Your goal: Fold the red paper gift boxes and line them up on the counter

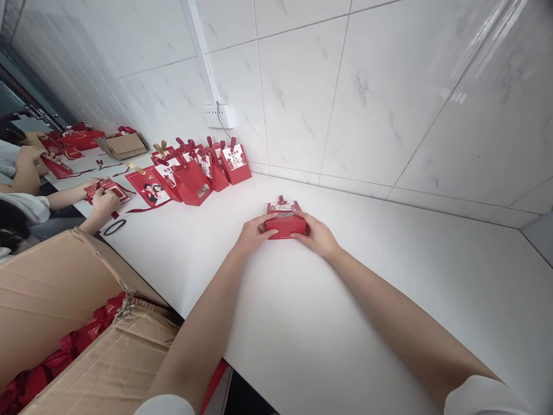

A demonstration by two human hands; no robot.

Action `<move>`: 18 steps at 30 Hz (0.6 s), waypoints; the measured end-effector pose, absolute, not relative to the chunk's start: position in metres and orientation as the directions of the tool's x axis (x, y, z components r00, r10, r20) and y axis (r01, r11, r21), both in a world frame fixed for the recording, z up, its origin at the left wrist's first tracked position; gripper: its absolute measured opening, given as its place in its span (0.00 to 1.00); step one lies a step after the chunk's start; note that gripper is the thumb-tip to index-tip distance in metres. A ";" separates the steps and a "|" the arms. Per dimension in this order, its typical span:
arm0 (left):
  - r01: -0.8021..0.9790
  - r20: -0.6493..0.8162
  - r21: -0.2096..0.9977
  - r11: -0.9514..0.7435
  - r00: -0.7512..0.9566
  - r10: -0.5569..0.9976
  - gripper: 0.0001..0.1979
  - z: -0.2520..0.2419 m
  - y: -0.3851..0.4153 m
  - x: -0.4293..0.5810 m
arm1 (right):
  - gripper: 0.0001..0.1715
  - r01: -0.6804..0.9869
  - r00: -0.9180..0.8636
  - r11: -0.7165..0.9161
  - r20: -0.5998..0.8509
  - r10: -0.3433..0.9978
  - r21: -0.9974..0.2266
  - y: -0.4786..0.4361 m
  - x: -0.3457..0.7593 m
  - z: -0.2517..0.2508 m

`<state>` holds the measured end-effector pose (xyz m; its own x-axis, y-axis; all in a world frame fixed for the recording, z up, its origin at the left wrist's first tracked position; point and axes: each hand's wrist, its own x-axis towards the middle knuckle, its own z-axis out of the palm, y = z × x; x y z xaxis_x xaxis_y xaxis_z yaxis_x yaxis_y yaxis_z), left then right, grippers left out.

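Between my two hands is a red gift box (285, 226) on the white table (302, 305). It has a clear window on top, and a printed white label and a dark red ribbon bow show at its far end. My left hand (254, 235) grips the box's left side, thumb on the near face and fingers along the upper edge. Gripping the right side in the same way is my right hand (318, 235). Left of my hands stands a group of similar red gift boxes (196, 178) with ribbon loops on top.
A large cardboard carton (56, 276) at the lower left holds red ribboned items. Further left, co-workers' hands (106, 199) handle red boxes. A small open carton (123, 145) and a black ring-shaped item (115, 226) lie on the table. A tiled wall (298, 92) with a power socket (218, 116) borders it.
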<state>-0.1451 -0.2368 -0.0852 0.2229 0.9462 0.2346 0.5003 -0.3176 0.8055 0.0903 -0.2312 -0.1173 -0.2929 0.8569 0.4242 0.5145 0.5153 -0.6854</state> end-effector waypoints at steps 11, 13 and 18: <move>0.468 0.196 0.833 -0.294 0.246 0.949 0.28 -0.082 -0.238 -0.138 | 0.30 0.507 -0.279 0.461 0.368 0.887 -0.728 -0.235 0.095 -0.111; 0.491 0.211 0.815 -0.308 0.243 0.947 0.26 -0.083 -0.238 -0.139 | 0.29 0.507 -0.287 0.472 0.375 0.882 -0.722 -0.235 0.096 -0.112; 0.522 0.201 0.791 -0.317 0.268 0.942 0.28 -0.081 -0.241 -0.141 | 0.29 0.508 -0.319 0.470 0.350 0.881 -0.721 -0.236 0.097 -0.111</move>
